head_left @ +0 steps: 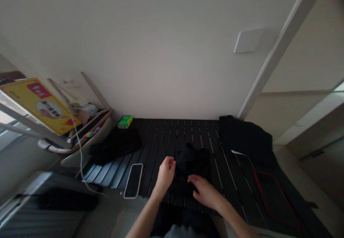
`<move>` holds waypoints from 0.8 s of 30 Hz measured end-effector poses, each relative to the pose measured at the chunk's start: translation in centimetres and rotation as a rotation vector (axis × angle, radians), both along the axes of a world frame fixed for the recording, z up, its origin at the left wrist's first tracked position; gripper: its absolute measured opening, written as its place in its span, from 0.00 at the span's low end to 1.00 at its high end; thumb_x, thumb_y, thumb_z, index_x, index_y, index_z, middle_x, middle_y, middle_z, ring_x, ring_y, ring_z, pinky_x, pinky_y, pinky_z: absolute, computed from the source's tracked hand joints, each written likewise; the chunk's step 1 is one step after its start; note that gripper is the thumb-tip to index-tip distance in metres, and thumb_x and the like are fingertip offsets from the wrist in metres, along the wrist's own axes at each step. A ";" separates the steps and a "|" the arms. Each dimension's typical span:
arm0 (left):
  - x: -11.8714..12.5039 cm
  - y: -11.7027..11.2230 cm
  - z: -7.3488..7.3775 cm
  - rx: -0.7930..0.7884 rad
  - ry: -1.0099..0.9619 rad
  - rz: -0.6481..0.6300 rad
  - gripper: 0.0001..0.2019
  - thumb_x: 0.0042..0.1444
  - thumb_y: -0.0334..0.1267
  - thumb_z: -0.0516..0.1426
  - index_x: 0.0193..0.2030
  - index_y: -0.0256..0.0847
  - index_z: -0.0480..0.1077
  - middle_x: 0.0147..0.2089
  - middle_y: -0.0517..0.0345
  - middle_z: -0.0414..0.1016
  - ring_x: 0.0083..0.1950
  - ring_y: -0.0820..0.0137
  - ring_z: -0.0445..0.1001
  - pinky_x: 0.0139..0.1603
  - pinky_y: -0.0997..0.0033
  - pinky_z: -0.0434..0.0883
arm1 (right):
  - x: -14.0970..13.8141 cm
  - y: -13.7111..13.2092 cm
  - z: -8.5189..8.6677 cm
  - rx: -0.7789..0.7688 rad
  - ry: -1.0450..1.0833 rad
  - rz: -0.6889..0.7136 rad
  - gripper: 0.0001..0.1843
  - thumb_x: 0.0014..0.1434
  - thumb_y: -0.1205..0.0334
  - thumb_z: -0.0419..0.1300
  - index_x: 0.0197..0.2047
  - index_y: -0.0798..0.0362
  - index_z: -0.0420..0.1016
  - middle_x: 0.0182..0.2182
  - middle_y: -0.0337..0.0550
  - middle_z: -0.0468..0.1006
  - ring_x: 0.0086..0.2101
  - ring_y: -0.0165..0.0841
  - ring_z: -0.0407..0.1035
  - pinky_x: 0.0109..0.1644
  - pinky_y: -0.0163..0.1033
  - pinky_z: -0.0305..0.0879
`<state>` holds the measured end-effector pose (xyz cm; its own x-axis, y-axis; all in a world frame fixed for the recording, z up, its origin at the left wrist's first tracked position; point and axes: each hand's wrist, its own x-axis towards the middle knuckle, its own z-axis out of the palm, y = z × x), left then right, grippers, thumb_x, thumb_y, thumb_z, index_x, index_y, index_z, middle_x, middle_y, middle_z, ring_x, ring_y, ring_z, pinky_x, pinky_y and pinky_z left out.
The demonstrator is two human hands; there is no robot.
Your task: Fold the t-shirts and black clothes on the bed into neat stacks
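Note:
A bunched black cloth item [191,161], perhaps a garment, lies on the dark slatted table [158,137] in front of me. Its folds blend together in the dim light. At the cloth's left edge is my left hand [166,173], its fingers curled with thumb and forefinger close together. Whether a bit of cloth is pinched there cannot be made out. Over the cloth's near right side rests my right hand [205,192], fingers reaching left and the thumb apart from them.
Left of the hands lie a white-edged phone [133,181], a dark cloth bundle [118,145] and a green box [125,122]. To the right are folded black cloth [245,137] and a red-edged tablet-like item [274,196]. A white cable [80,152] hangs beside the cluttered rack.

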<state>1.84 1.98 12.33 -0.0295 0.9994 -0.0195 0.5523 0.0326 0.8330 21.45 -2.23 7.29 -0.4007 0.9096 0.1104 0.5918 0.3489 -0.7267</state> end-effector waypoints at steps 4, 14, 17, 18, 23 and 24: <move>1.4 1.0 -3.1 0.092 0.106 -0.154 0.14 0.53 0.34 0.55 0.48 0.40 0.68 0.49 0.52 0.73 0.51 0.66 0.72 0.54 0.65 0.67 | 0.2 -1.5 -2.6 -0.063 0.017 0.004 0.17 0.52 0.66 0.55 0.46 0.47 0.72 0.54 0.46 0.71 0.57 0.41 0.63 0.61 0.49 0.60; 3.1 3.5 -7.3 -0.089 0.157 -0.071 0.30 0.47 0.28 0.61 0.59 0.37 0.61 0.56 0.44 0.69 0.58 0.59 0.68 0.58 0.63 0.64 | 2.1 3.7 -6.2 0.020 -0.056 -0.729 0.36 0.54 0.53 0.56 0.62 0.61 0.54 0.54 0.65 0.66 0.55 0.54 0.63 0.53 0.58 0.64; 2.3 3.6 -4.8 0.096 0.088 -0.040 0.16 0.50 0.25 0.55 0.47 0.39 0.69 0.47 0.51 0.72 0.50 0.63 0.72 0.53 0.65 0.68 | 1.2 5.1 -4.2 -0.002 0.000 -0.833 0.35 0.53 0.49 0.57 0.60 0.58 0.59 0.54 0.64 0.66 0.54 0.58 0.62 0.53 0.63 0.62; 2.1 3.6 -3.4 0.178 0.063 0.003 0.15 0.52 0.25 0.53 0.46 0.40 0.69 0.46 0.51 0.72 0.49 0.64 0.72 0.52 0.65 0.68 | 0.8 5.4 -2.9 0.013 0.069 -0.828 0.34 0.53 0.47 0.57 0.58 0.56 0.61 0.54 0.63 0.67 0.54 0.57 0.62 0.53 0.64 0.61; 2.0 3.8 5.0 0.495 -0.012 0.163 0.17 0.54 0.26 0.51 0.50 0.42 0.66 0.47 0.50 0.69 0.50 0.63 0.69 0.52 0.62 0.68 | -1.9 5.5 4.3 -0.226 0.705 -0.427 0.25 0.59 0.43 0.54 0.55 0.48 0.66 0.49 0.50 0.74 0.47 0.42 0.71 0.51 0.51 0.69; 2.2 3.7 6.4 0.517 -0.015 0.115 0.18 0.53 0.25 0.51 0.50 0.42 0.66 0.48 0.50 0.69 0.51 0.63 0.69 0.52 0.61 0.68 | -2.5 5.4 5.2 -0.274 0.821 -0.377 0.26 0.60 0.43 0.54 0.56 0.47 0.65 0.50 0.48 0.74 0.47 0.41 0.71 0.49 0.50 0.70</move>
